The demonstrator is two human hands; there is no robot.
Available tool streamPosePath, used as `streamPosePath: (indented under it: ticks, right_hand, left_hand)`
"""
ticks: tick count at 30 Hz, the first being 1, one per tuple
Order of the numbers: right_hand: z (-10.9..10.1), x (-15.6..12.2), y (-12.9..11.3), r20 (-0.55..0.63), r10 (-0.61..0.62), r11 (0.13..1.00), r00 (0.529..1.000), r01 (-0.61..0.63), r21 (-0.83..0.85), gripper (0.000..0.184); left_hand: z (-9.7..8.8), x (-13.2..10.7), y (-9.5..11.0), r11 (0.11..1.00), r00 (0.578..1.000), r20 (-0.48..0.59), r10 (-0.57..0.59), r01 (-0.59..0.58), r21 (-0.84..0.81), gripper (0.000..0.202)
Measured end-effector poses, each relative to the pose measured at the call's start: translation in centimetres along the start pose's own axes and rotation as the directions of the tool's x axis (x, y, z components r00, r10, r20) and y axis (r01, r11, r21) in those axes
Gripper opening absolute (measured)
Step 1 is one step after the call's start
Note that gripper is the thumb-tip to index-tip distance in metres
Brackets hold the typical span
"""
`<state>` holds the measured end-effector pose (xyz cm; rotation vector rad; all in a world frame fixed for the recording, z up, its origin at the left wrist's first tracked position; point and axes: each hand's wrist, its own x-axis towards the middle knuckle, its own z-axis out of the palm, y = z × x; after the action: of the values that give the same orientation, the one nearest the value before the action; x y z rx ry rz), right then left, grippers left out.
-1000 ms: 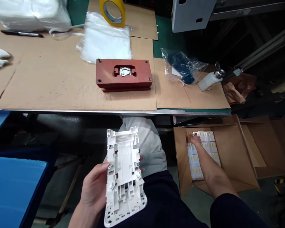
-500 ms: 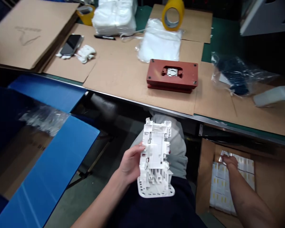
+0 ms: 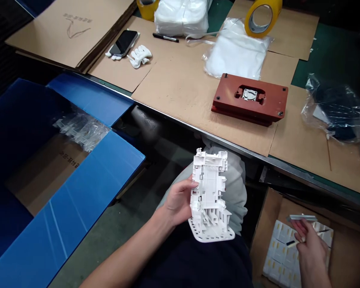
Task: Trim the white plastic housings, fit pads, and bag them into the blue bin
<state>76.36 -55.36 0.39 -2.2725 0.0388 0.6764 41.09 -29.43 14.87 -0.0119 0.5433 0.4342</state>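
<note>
Left hand (image 3: 177, 200) gripped a white, ribbed moulded plastic housing (image 3: 210, 196) over the lap, its long axis upright, perforated base down. Right hand (image 3: 309, 244) pinched a thin grey metal strip (image 3: 301, 218) lying level, above a brown cardboard box (image 3: 264, 216) of small white parts (image 3: 280, 250), right of the housing.
</note>
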Motion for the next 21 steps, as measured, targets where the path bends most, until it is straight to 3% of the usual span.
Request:
streamPosePath:
  ticks: [2,4,6,7,9,10,13,16,18,21]
  right_hand:
    - [0.5,-3.9,-1.4,-0.014,0.043,0.998,0.999,-0.042,0.056,0.044]
    - [1.8,-8.3,-3.6,0.053,0.040,0.992,0.998,-0.046,0.120,0.054]
    - [3.7,-12.8,-7.0,0.168,-0.001,0.985,0.986,-0.028,0.170,0.059]
    - [4.9,-14.8,-8.9,0.281,-0.051,0.979,0.958,-0.008,0.205,0.059]
    - [7.1,-18.3,-12.7,0.354,-0.215,0.967,0.910,0.147,0.210,0.056]
    - [8.2,-19.7,-14.3,0.362,-0.277,0.960,0.890,0.246,0.131,0.055]
    - [10.7,-22.2,-17.4,0.404,-0.432,0.866,0.806,0.496,-0.065,0.047]
    - [12.2,-22.9,-18.2,0.472,-0.500,0.776,0.726,0.618,-0.127,0.041]
    - [12.6,-23.0,-18.2,0.481,-0.523,0.753,0.704,0.645,-0.127,0.042]
    - [12.8,-23.1,-18.1,0.463,-0.534,0.761,0.707,0.641,-0.099,0.041]
  left_hand:
    - [-0.5,0.5,0.0,0.999,0.998,-0.045,0.037,-0.035,0.026,0.076]
    - [-0.9,0.8,0.0,0.996,0.994,-0.085,0.071,-0.065,0.069,0.076]
    - [-0.9,0.9,-0.1,0.987,0.987,-0.115,0.109,-0.093,0.134,0.073]
    - [-0.9,0.8,-0.1,0.980,0.984,-0.128,0.126,-0.103,0.171,0.072]
    - [-0.7,0.4,-0.2,0.964,0.976,-0.156,0.152,-0.112,0.240,0.072]
    - [-0.6,0.2,-0.4,0.958,0.973,-0.168,0.159,-0.111,0.263,0.073]
    - [-0.2,-0.5,-1.0,0.952,0.969,-0.177,0.174,-0.119,0.283,0.080]
    - [0.1,-0.9,-1.6,0.951,0.969,-0.166,0.184,-0.133,0.277,0.085]
    - [0.2,-0.9,-1.8,0.954,0.969,-0.165,0.183,-0.135,0.266,0.088]
    - [0.0,-0.7,-1.9,0.958,0.969,-0.168,0.181,-0.135,0.253,0.089]
